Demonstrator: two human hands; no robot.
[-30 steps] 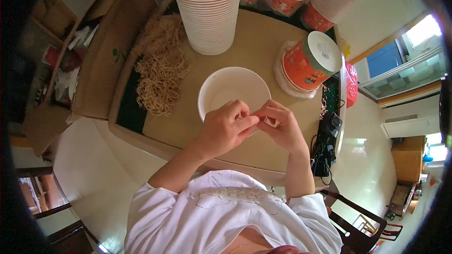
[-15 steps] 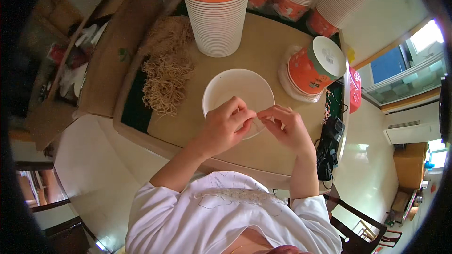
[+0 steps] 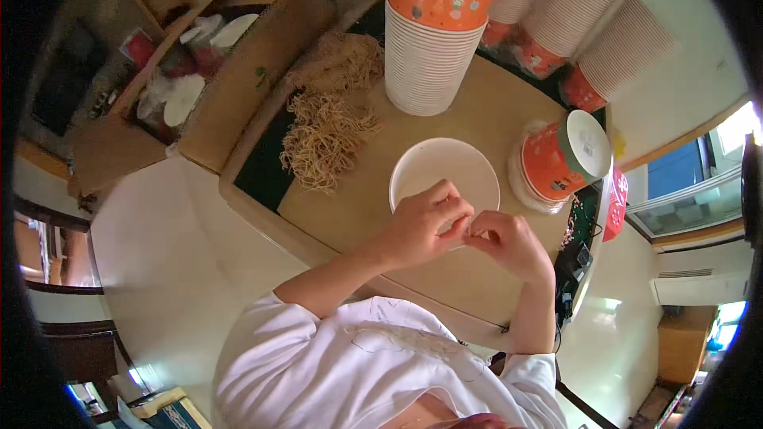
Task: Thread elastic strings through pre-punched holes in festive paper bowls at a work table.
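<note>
My left hand [image 3: 425,226] and my right hand [image 3: 509,245] meet fingertip to fingertip over the near rim of a white paper tub [image 3: 445,165], its open mouth facing up. Both hands are closed in a pinch. Whatever lies between the fingertips is too fine to make out. Left of the tub lies a tangled heap of tan string [image 3: 326,143]. Behind it rises a tall stack of nested paper tubs [image 3: 429,56], white below with an orange printed one at the top.
An orange tub with a white end [image 3: 548,163] rests on a wrapped pile at the right. More tub stacks [image 3: 576,8] line the back wall. A large open cardboard box [image 3: 238,79] stands at the left. Black power adapters [image 3: 571,270] lie along the table's right edge.
The view has swung, so the table and everything on it sit further right and lower. My fingertips have come closer together, both hands still pinched over the tub.
</note>
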